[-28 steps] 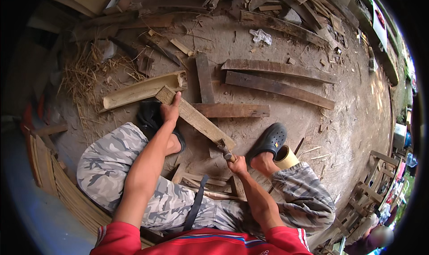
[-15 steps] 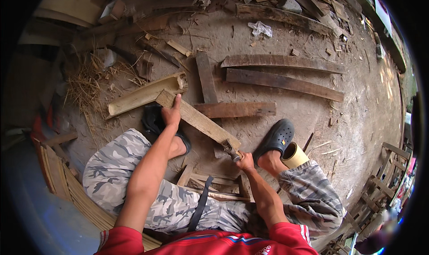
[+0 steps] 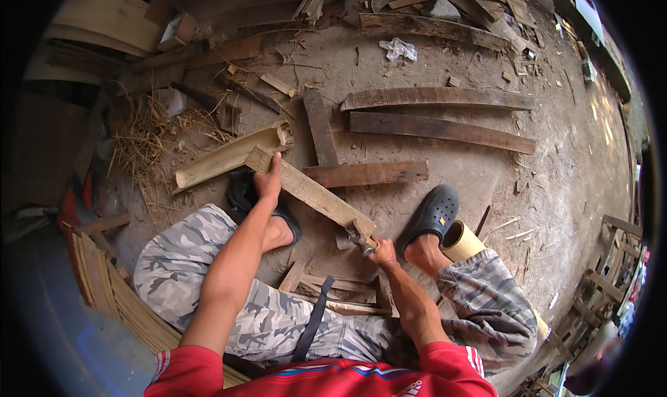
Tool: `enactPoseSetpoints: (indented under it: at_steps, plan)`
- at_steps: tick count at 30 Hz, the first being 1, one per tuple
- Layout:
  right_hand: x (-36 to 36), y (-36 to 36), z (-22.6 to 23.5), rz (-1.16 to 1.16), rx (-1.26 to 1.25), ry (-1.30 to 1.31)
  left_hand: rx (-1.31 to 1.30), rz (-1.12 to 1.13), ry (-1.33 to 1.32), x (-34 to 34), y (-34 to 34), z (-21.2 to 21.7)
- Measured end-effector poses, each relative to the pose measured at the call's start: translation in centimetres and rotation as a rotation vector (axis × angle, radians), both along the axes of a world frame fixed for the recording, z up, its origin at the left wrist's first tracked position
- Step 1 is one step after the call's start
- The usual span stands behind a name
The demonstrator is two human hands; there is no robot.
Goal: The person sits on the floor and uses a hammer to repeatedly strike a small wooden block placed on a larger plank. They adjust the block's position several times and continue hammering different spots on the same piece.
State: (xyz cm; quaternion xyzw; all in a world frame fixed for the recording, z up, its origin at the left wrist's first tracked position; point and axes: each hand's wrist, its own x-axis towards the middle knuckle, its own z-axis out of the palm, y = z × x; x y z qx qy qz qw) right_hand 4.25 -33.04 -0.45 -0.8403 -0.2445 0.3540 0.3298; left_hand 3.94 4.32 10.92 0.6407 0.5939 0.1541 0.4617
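My left hand (image 3: pixel 267 181) is closed round the upper left part of a pale wooden plank (image 3: pixel 313 194), its thumb along the edge. The plank slants down to the right between my feet. At its lower end my right hand (image 3: pixel 382 251) grips a short hand tool (image 3: pixel 360 234) with a metal head, which lies against the plank; its exact kind is hard to make out. A small wood block (image 3: pixel 344 240) shows partly under that end. Behind the plank's upper end rests a split bamboo piece (image 3: pixel 233 157), hollow side up.
Dark boards (image 3: pixel 441 129) lie on the dirt floor ahead, beside a shorter upright board (image 3: pixel 320 127). Straw (image 3: pixel 142 136) is heaped at left. A bamboo tube (image 3: pixel 461 241) stands by my right shoe (image 3: pixel 432 218). Scrap wood (image 3: pixel 479 7) is piled at the far right.
The view has shifted slightly. Both hands keep their grips, and the plank and tool stay in nearly the same place.
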Motion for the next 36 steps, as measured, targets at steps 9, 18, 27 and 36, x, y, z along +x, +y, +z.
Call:
enactPoseSetpoints:
  at_steps: [9,18,27,36]
  plan:
    - [3.1,1.8,7.1,0.056,-0.204,0.185,0.289,-0.014,-0.078,0.2,1.2,-2.3]
    - [7.6,5.1,16.7,-0.043,-0.445,0.328,0.057,-0.06,0.209,3.0,1.7,-1.1]
    - [5.8,4.4,15.9,-0.086,-0.461,0.408,0.057,-0.053,0.302,2.4,2.4,-3.9]
    - [7.3,5.2,19.1,-0.067,-0.481,0.485,-0.087,-0.047,0.313,2.2,2.9,-2.0]
